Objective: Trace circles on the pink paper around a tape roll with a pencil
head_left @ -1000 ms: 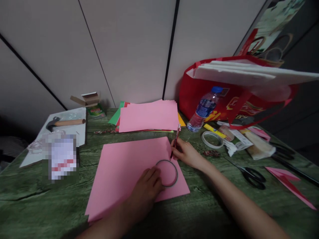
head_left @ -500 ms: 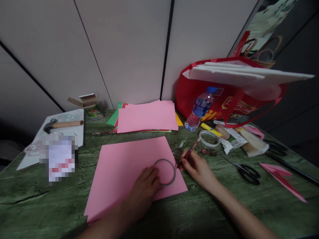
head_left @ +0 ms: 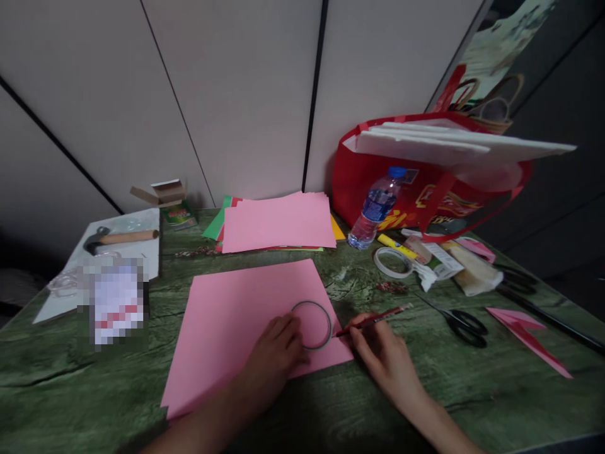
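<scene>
Head view: thin grey ring (head_left: 311, 325) lies flat on the pink sheet (head_left: 236, 321), pinned at its 9 o'clock by the left hand (head_left: 276, 358). Right hand (head_left: 382, 353) grips a red pen (head_left: 373, 319), tip now at 4 o'clock, earlier at 3.

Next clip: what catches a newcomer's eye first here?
The pink sheet lying mid-table, where the left hand presses a ring flat and the right hand holds a red pen at its rim. Behind on the right stands a red bag.
</scene>
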`<state>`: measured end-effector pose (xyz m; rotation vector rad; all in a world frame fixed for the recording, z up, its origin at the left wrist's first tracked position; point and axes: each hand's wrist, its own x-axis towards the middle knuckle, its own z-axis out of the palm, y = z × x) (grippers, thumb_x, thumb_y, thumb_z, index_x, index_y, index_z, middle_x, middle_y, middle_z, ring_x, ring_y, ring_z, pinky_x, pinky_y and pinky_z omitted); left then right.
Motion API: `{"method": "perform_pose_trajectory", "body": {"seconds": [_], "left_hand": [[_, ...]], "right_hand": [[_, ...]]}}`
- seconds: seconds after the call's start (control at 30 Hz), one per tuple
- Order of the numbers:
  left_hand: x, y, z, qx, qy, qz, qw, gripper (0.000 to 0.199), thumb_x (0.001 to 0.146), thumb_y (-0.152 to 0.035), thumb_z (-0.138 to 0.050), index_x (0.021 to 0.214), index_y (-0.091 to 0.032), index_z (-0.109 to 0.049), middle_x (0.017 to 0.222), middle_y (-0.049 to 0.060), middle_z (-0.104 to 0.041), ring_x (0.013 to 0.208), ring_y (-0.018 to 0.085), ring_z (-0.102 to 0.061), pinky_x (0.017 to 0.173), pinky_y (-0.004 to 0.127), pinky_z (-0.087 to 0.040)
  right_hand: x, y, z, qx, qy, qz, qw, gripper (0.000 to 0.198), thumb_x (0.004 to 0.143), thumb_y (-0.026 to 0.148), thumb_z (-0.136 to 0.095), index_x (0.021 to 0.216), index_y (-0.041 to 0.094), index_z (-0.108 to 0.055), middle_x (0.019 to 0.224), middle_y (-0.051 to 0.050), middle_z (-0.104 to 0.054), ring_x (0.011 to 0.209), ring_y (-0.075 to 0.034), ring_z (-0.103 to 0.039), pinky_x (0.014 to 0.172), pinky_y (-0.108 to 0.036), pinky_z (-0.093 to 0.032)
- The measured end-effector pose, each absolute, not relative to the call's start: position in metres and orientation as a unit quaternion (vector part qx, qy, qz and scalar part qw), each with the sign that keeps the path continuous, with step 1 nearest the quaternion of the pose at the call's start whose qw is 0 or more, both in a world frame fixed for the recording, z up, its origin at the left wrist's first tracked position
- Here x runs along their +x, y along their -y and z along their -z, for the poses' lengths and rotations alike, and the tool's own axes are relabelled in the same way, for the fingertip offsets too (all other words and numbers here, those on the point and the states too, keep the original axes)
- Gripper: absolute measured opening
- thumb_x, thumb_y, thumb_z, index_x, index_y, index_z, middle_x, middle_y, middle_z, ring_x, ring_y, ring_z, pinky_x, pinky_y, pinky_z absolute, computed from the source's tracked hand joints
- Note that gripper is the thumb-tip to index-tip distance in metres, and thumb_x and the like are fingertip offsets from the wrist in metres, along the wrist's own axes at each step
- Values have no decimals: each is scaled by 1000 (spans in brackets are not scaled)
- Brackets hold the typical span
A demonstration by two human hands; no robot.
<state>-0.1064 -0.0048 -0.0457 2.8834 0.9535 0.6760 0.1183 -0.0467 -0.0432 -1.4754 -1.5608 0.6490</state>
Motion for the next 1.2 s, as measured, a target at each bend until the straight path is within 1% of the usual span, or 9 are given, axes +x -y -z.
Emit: {"method": "perform_pose_trajectory", "body": {"seconds": [0.17, 0.27, 0.33, 0.43, 0.53, 0.67, 0.93, 1.07, 1.2], "left_hand": [[-109, 2, 50, 931, -296, -215, 9, 50, 70, -55, -68, 96, -13, -63, 112, 17, -64, 109, 32, -57, 88, 46, -50], [-111, 1, 52, 935, -291, -201, 10, 61, 61, -59, -72, 98, -11, -63, 114, 17, -64, 108, 34, -58, 88, 46, -50], [-112, 2, 52, 935, -296, -197, 16, 61, 60, -57, -74, 99, -12, -62, 115, 16, -64, 109, 33, -58, 89, 46, -50], [-112, 3, 51, 931, -308, -194, 25, 59, 60, -52, -77, 101, -13, -61, 116, 15, -63, 111, 32, -57, 91, 46, -48], [-112, 4, 52, 932, -302, -198, 29, 60, 60, -52, -77, 102, -11, -61, 115, 17, -63, 111, 32, -56, 90, 46, -48], [-112, 4, 55, 929, -307, -204, 35, 59, 63, -52, -75, 103, -11, -61, 116, 18, -63, 113, 32, -55, 92, 47, -47], [-113, 3, 54, 934, -310, -169, 53, 57, 65, -52, -74, 105, -12, -61, 120, 17, -60, 116, 32, -53, 95, 48, -45], [-112, 1, 56, 934, -303, -180, 57, 58, 64, -56, -72, 101, -12, -63, 116, 16, -62, 114, 33, -53, 94, 48, -45], [-112, -1, 57, 936, -289, -194, 51, 59, 64, -58, -70, 99, -11, -64, 113, 17, -64, 112, 33, -54, 93, 48, -46]], "right_hand": [[113, 58, 41, -564, 683, -173, 430, 5, 90, 25, -49, 94, 23, -52, 84, -7, -68, 71, -20, -68, 57, -28, -54], [108, 63, 39, -513, 718, -146, 448, 11, 88, 17, -52, 96, 24, -53, 85, -5, -68, 71, -19, -68, 60, -28, -55], [105, 66, 38, -475, 742, -139, 452, 18, 86, 14, -54, 101, 26, -53, 84, -4, -68, 74, -19, -69, 62, -29, -56], [103, 67, 38, -436, 772, -170, 430, 26, 84, 12, -56, 105, 28, -53, 87, -3, -70, 77, -19, -69, 64, -28, -57], [102, 66, 40, -421, 790, -210, 394, 28, 84, 12, -55, 106, 28, -54, 93, -2, -71, 79, -18, -70, 67, -28, -57], [104, 65, 40, -416, 802, -217, 370, 31, 84, 9, -54, 108, 27, -53, 97, -2, -71, 81, -17, -70, 71, -29, -57], [112, 60, 35, -384, 809, -179, 408, 24, 84, 8, -55, 103, 22, -54, 89, -3, -70, 75, -14, -69, 66, -23, -54], [119, 57, 36, -389, 812, -144, 411, 20, 86, 11, -55, 103, 21, -54, 87, -4, -70, 75, -15, -69, 65, -23, -55], [126, 56, 40, -412, 804, -120, 412, 17, 86, 14, -56, 100, 21, -55, 82, -2, -70, 71, -15, -68, 61, -25, -53]]}}
